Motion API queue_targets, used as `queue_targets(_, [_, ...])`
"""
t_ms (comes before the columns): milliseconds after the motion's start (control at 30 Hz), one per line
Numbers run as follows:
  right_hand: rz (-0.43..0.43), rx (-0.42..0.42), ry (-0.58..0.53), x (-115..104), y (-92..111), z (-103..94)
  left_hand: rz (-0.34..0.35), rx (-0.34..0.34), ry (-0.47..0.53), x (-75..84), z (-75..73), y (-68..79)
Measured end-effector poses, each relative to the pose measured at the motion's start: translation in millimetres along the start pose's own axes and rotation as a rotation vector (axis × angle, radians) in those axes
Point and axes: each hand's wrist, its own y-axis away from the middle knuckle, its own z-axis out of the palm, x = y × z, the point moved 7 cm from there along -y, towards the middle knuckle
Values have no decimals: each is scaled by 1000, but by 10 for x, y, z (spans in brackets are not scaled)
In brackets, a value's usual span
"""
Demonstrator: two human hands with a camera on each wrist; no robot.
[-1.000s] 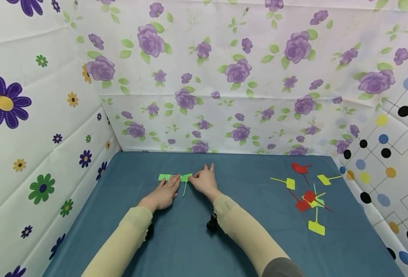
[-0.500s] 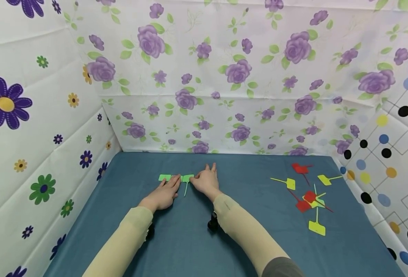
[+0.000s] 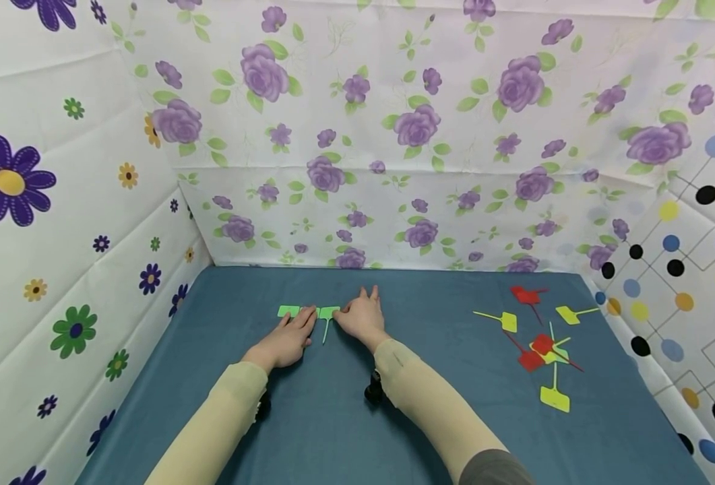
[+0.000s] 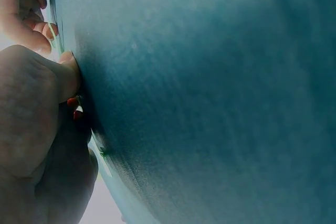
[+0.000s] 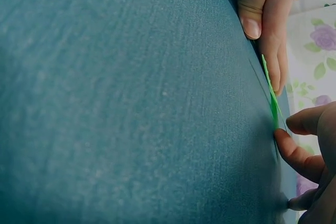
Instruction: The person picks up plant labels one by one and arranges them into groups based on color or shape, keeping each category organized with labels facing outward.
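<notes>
On the blue-covered bench (image 3: 430, 323), a green tag (image 3: 329, 312) is pinched at its right edge between the thumb and fingers of the right hand (image 3: 360, 319), its thin tail pointed toward the near side. The left hand (image 3: 286, 341) is laid just left of it, fingers extended; a second green tag (image 3: 288, 310) is exposed at their left. Red tags (image 3: 527, 295) and yellow tags (image 3: 554, 399) are scattered farther right.
</notes>
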Motion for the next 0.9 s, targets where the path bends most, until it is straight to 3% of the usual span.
queue_targets(533, [-12,-18,65,-13,-22,-24,-10,5,20,-7,-3,6])
queue_targets(700, [-12,-22,29,16,-13,-41,-22,7,31,2,-18,16])
queue_targets(900, [-78,7,-75,45,-9,-45,-33,27,42,-14,-2,24])
